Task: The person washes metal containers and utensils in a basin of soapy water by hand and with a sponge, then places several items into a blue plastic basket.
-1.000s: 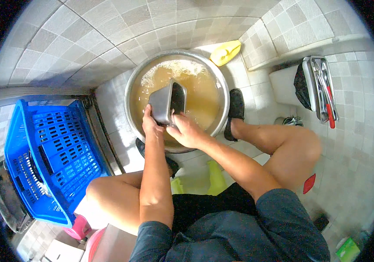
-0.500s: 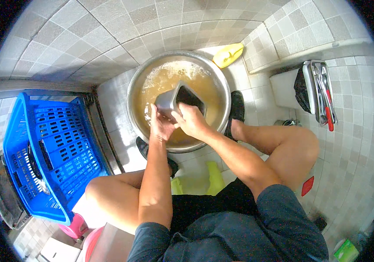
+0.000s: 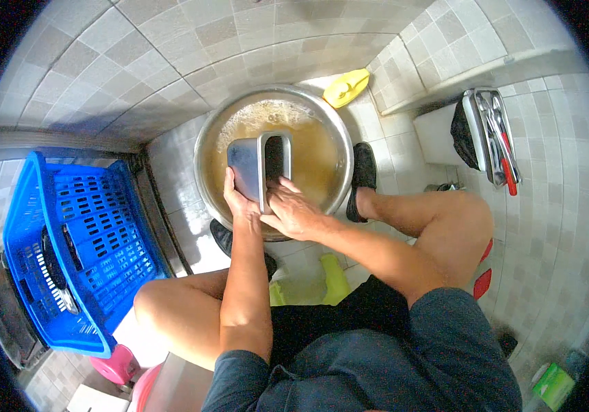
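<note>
A deep rectangular metal container (image 3: 245,168) is tilted on its side above a wide round steel basin (image 3: 344,134) of cloudy, foamy brownish water. My left hand (image 3: 241,202) grips the container's lower left side, thumb up along the wall. At its dark mouth, which faces right, my right hand (image 3: 293,211) has its fingers bent in over the lower rim. Those fingertips are partly hidden, and whatever they may hold inside cannot be made out.
A blue slatted plastic crate (image 3: 112,237) stands to my left. Behind the basin's right side lies a yellow bottle (image 3: 346,88). On the right is a tray of metal utensils (image 3: 492,134), one with a red handle. My feet in black shoes (image 3: 365,172) flank the basin.
The container has turned so its mouth faces right and its broad outer side shows. My right hand has shifted down to the lower rim; my left hand has moved slightly left, still gripping.
</note>
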